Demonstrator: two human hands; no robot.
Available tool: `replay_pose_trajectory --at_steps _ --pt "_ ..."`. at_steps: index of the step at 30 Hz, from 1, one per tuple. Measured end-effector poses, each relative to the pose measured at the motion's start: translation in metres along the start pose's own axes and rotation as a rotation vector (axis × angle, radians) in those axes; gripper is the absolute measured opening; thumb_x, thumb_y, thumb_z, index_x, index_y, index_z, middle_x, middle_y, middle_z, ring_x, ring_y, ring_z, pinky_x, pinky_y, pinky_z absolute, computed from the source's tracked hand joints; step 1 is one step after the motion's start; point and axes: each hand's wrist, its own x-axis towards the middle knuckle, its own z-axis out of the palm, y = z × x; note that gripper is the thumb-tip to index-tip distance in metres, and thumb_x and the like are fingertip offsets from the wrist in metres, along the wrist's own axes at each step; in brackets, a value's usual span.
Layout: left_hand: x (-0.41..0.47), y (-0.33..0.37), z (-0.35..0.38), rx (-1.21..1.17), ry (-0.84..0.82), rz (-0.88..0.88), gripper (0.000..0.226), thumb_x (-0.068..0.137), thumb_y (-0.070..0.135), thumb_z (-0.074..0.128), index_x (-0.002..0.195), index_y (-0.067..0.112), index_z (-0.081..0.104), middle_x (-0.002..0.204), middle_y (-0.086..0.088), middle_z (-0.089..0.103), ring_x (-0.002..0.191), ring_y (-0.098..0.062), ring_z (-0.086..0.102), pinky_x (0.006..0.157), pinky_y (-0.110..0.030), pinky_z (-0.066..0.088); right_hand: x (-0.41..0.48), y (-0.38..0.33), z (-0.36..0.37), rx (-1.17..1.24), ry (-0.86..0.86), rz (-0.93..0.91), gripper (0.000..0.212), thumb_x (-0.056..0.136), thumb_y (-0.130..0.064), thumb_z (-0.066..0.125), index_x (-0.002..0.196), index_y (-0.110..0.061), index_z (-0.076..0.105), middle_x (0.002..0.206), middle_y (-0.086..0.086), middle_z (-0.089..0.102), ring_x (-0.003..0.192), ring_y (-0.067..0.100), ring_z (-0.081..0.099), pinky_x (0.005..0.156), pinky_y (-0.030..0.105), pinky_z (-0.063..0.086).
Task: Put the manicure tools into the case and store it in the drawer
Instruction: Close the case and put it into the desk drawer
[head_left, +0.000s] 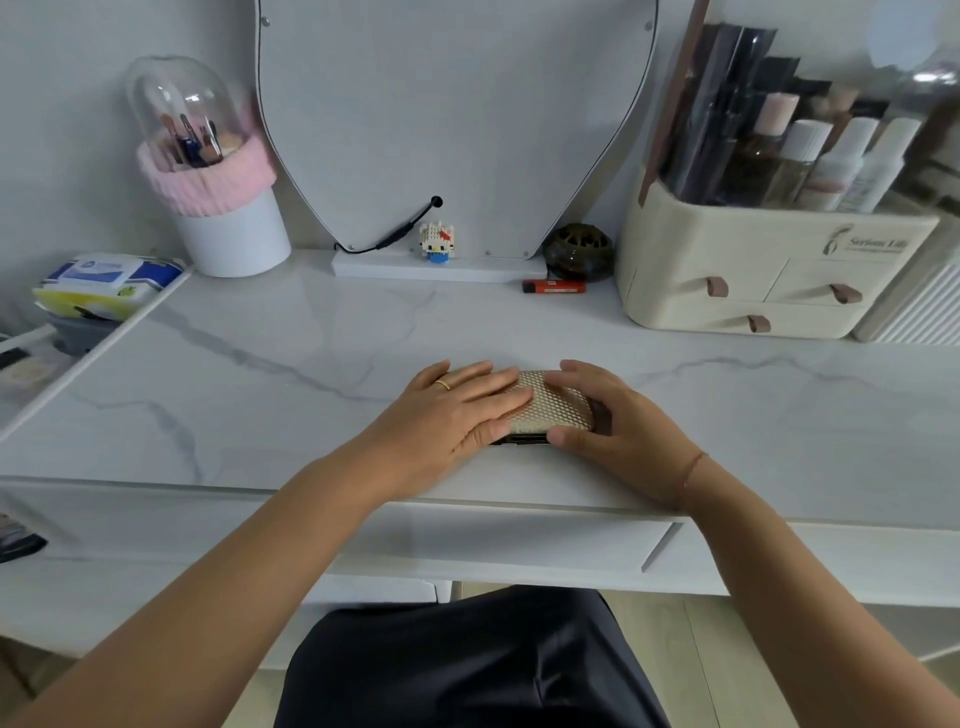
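A small beige case with a woven, scaly texture lies on the white marble tabletop, near its front edge. Its lid is almost down; a dark gap shows along the near side. My left hand lies flat over the left half of the lid, thumb at the front edge. My right hand cups the right end, thumb against the front. No manicure tools show outside the case. A white drawer under the tabletop is slightly pulled out below my hands.
A mirror stands at the back with a small toy figure and a red lighter near its base. A cream cosmetics organiser fills the back right. A white brush holder and wet wipes sit at the left.
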Motion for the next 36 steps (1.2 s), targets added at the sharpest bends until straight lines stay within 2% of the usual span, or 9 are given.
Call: replay_pose_trajectory --at_steps 5,12,21,28,31,33,36 --pt "-0.004 -0.005 0.006 0.010 0.000 -0.055 0.058 0.084 0.065 0.006 0.139 0.048 0.000 0.156 0.016 0.002 0.145 -0.009 -0.006 0.117 -0.039 -0.005 -0.001 0.001 0.001 -0.020 -0.012 -0.015 0.054 0.081 -0.032 0.069 0.131 -0.032 0.048 0.146 -0.009 0.034 0.128 0.005 0.038 0.105 0.019 0.029" --pt "-0.005 -0.003 0.008 -0.070 0.057 -0.066 0.051 0.090 0.053 0.008 0.141 0.047 0.012 0.156 0.017 0.008 0.144 -0.008 -0.001 0.117 -0.036 -0.001 0.002 0.000 0.006 -0.021 0.020 -0.008 0.050 0.081 -0.036 0.066 0.128 -0.030 0.050 0.144 -0.009 0.034 0.123 0.003 0.039 0.103 0.019 0.030" --pt "-0.003 -0.005 0.011 -0.011 0.060 -0.068 0.054 0.090 0.056 0.011 0.143 0.044 0.015 0.156 0.017 0.009 0.144 -0.009 0.002 0.116 -0.037 0.000 0.002 -0.002 0.005 -0.053 -0.024 -0.004 0.050 0.084 -0.033 0.065 0.130 -0.029 0.045 0.145 -0.008 0.031 0.126 0.008 0.038 0.100 0.018 0.027" --pt "-0.007 0.003 0.009 0.020 0.070 -0.105 0.057 0.088 0.060 0.005 0.142 0.047 0.016 0.155 0.018 0.011 0.145 -0.009 0.005 0.117 -0.043 0.000 -0.002 -0.001 0.010 -0.095 -0.006 0.011 0.051 0.086 -0.035 0.061 0.133 -0.029 0.043 0.149 -0.003 0.028 0.134 0.012 0.033 0.102 0.018 0.023" --pt "-0.009 0.019 0.010 0.070 0.132 -0.158 0.065 0.085 0.064 0.002 0.144 0.041 0.019 0.156 0.016 0.013 0.145 -0.008 0.002 0.115 -0.045 -0.008 -0.021 -0.001 0.009 -0.021 0.171 0.047 0.049 0.087 -0.033 0.060 0.132 -0.020 0.046 0.146 0.000 0.036 0.134 0.011 0.034 0.104 0.016 0.022" --pt "-0.006 0.042 0.010 0.077 0.168 -0.124 0.073 0.082 0.067 0.000 0.145 0.036 0.022 0.156 0.013 0.012 0.145 -0.009 -0.001 0.115 -0.044 -0.011 -0.052 0.002 0.005 0.142 0.463 0.069 0.037 0.089 -0.029 0.059 0.124 -0.021 0.053 0.135 -0.001 0.049 0.126 0.010 0.044 0.104 0.019 0.031" --pt "0.006 0.083 0.020 0.069 0.133 0.018 0.073 0.084 0.066 0.004 0.146 0.031 0.020 0.157 0.009 0.010 0.145 -0.009 -0.002 0.117 -0.039 -0.010 -0.119 0.023 0.006 0.228 1.011 0.171 0.015 0.092 -0.021 0.054 0.106 -0.023 0.057 0.110 0.000 0.060 0.095 0.002 0.056 0.083 0.018 0.046"
